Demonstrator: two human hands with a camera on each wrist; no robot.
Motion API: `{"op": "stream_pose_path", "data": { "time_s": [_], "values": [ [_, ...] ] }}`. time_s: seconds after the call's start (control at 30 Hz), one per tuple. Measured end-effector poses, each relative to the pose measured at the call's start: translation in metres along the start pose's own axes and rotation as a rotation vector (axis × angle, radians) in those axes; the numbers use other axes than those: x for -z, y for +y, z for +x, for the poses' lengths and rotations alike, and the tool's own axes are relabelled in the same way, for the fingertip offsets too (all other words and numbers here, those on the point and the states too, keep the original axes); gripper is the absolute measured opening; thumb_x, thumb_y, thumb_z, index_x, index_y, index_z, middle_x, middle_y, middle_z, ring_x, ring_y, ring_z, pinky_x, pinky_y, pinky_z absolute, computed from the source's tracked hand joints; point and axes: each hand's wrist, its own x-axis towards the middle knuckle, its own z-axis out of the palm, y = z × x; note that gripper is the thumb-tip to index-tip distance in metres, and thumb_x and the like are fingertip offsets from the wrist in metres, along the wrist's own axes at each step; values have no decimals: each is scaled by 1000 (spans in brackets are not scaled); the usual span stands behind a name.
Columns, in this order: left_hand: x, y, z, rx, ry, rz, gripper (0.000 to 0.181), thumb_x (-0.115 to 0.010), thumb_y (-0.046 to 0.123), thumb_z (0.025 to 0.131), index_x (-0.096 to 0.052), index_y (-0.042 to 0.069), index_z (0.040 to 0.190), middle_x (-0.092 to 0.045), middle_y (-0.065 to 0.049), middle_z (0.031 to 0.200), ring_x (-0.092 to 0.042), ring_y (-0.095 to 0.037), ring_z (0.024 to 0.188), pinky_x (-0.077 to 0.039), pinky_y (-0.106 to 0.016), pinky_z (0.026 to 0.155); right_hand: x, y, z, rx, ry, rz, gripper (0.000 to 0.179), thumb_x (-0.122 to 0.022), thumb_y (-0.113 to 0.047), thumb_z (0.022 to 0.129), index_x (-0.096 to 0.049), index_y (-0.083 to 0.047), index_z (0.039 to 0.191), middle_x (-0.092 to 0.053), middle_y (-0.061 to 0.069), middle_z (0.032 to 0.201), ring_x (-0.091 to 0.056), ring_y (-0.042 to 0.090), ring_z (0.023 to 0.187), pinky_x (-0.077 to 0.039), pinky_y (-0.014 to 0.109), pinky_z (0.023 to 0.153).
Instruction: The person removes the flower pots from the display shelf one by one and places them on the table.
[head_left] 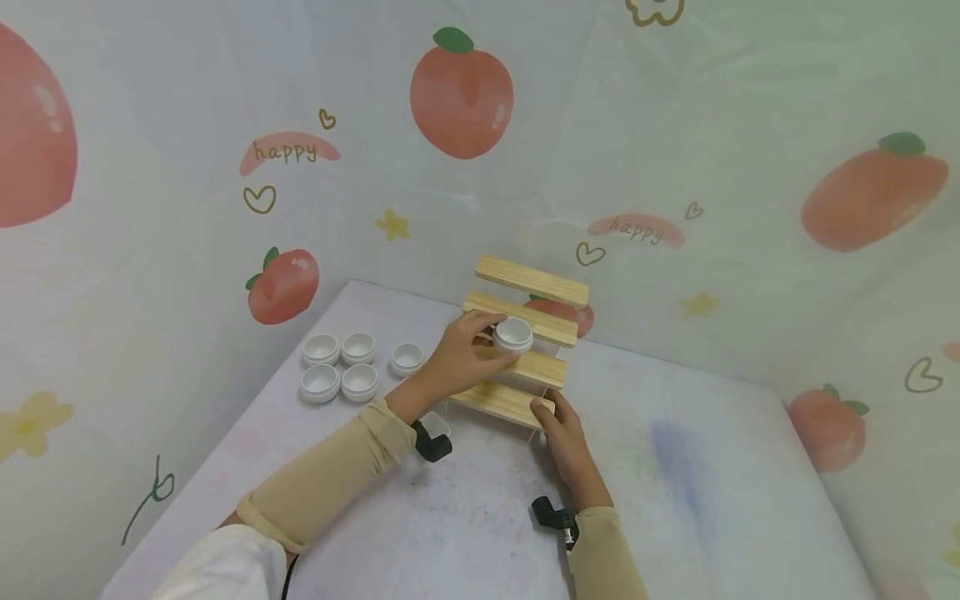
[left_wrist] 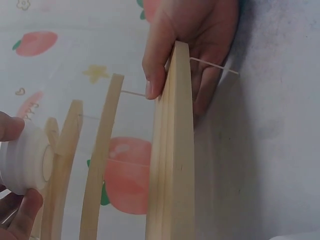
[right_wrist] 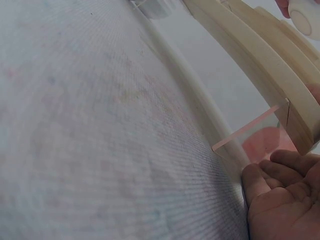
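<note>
My left hand (head_left: pixel 462 357) pinches a small white cup (head_left: pixel 513 337) between thumb and fingers, mouth up, above the middle boards of a tiered wooden rack (head_left: pixel 501 403). In the left wrist view the same cup (left_wrist: pixel 26 159) appears at the left edge, side-on. My right hand (head_left: pixel 567 442) grips the right end of the rack's lowest board, thumb on its upper face. The left wrist view shows that right hand (left_wrist: pixel 197 35) with its other fingers below the board. Clear side supports (right_wrist: pixel 257 125) carry the boards.
Several more white cups (head_left: pixel 320 382) stand in a group on the table left of the rack, with a single cup (head_left: pixel 407 358) nearer to it. My left forearm partly covers the table there. A fruit-printed cloth (head_left: pixel 360 100) hangs behind the table (head_left: pixel 675 500).
</note>
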Motion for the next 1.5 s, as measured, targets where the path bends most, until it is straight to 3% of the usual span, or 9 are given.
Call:
{"op": "stream_pose_path", "data": {
  "time_s": [0.57,1.0,1.5],
  "values": [
    [1,-1,-7,36,16,-41,63,-92,19,85,-66,3,140,-66,-12,129,-68,-26,114,-65,-30,93,0,3,0,-4,7,-17,77,-62,-55,104,-38,-14,164,-33,12,173,-34,37,159,-30,62,130],
    [5,-5,-13,67,20,-45,59,-91,19,86,-66,6,139,-66,-7,131,-68,-22,116,-64,-29,94,0,-1,-1,23,-12,8,72,-62,-49,106,-39,-14,164,-38,12,170,-40,33,155,-32,59,130],
    [11,-11,-22,62,34,-34,63,-91,16,86,-65,0,140,-67,-12,129,-69,-26,114,-65,-28,94,1,-1,0,19,-5,4,73,-63,-50,105,-40,-12,163,-38,13,170,-40,33,154,-32,58,130]
  ]
}}
